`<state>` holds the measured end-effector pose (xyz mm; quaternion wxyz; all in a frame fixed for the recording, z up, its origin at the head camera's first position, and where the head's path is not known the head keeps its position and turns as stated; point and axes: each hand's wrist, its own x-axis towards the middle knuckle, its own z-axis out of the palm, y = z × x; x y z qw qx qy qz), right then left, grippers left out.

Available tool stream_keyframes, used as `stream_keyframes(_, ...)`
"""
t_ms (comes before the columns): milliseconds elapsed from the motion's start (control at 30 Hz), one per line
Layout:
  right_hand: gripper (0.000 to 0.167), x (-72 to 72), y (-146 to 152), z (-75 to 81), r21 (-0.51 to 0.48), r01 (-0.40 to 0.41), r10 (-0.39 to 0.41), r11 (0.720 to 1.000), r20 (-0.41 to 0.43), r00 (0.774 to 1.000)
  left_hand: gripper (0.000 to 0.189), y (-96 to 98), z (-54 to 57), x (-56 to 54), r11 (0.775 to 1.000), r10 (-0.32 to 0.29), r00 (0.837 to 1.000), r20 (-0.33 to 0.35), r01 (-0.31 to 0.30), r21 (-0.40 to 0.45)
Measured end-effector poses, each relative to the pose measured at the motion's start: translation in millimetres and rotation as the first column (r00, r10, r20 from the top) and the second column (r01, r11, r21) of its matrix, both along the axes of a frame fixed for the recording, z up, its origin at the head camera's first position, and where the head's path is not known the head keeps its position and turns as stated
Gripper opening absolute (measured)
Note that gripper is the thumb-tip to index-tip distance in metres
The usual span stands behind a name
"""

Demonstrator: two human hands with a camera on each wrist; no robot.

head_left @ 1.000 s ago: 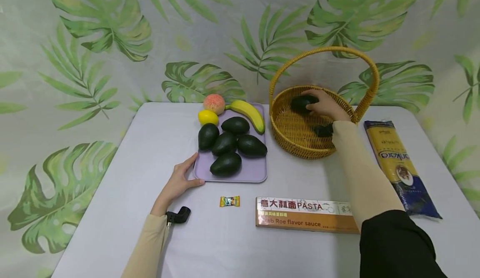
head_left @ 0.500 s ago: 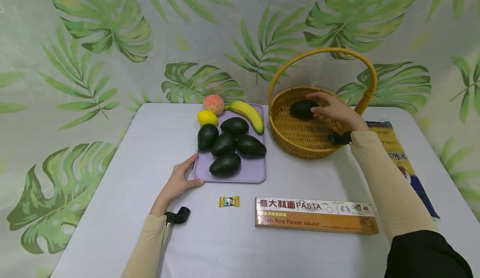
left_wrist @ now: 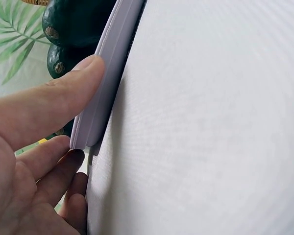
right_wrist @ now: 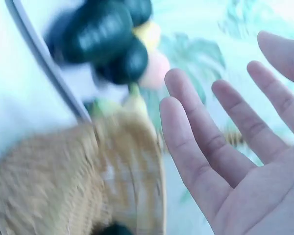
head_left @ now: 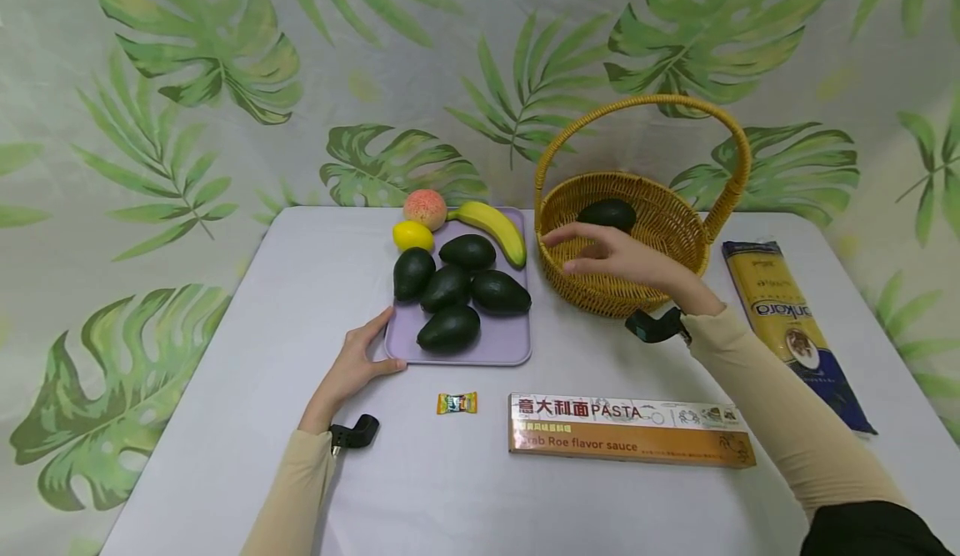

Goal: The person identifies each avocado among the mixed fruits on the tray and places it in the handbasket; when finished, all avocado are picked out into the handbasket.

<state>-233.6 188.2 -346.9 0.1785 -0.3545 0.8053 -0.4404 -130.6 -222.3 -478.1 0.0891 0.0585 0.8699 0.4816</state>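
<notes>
My left hand [head_left: 357, 368] grips the front left corner of a lilac tray [head_left: 501, 344]. In the left wrist view the thumb presses the tray's wall [left_wrist: 104, 98], with the other fingers around the corner. Several dark green avocados [head_left: 448, 328] lie on the tray with a banana [head_left: 491, 227], a lemon [head_left: 412, 236] and a peach [head_left: 425, 208]. My right hand [head_left: 626, 257] hovers over the front left part of a wicker basket [head_left: 592, 296], fingers extended and holding nothing. Inside that basket, toward the back, sits one avocado [head_left: 609, 212], its lower part hidden by the hand.
The basket's tall arched handle [head_left: 645, 102] rises over it. A yellow and blue pasta bag [head_left: 795, 331] lies at the right. Nearer the front are a pasta box [head_left: 632, 431] and a small wrapped candy [head_left: 457, 403]. A leaf-patterned cloth hangs behind the table.
My right hand has let go of the avocado inside the basket and moved left and toward the front. My left hand stays at the tray's corner.
</notes>
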Motion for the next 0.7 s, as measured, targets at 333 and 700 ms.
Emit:
stream_keyframes(333, 0.051, 20.4, -58, -24.0, -0.002, -0.228, 0.227, 0.974, 0.078, 0.971, 0.088, -0.8, -1.4, -0.8, 1.000, 0.005, 1.000, -0.001, -0.005, 0.008)
stream_keyframes(700, 0.061, 24.5, -112, -50.6, 0.129, -0.339, 0.351, 0.932, -0.087, 0.932, 0.087, -0.3, -1.8, -0.8, 1.000, 0.005, 1.000, -0.005, -0.005, 0.005)
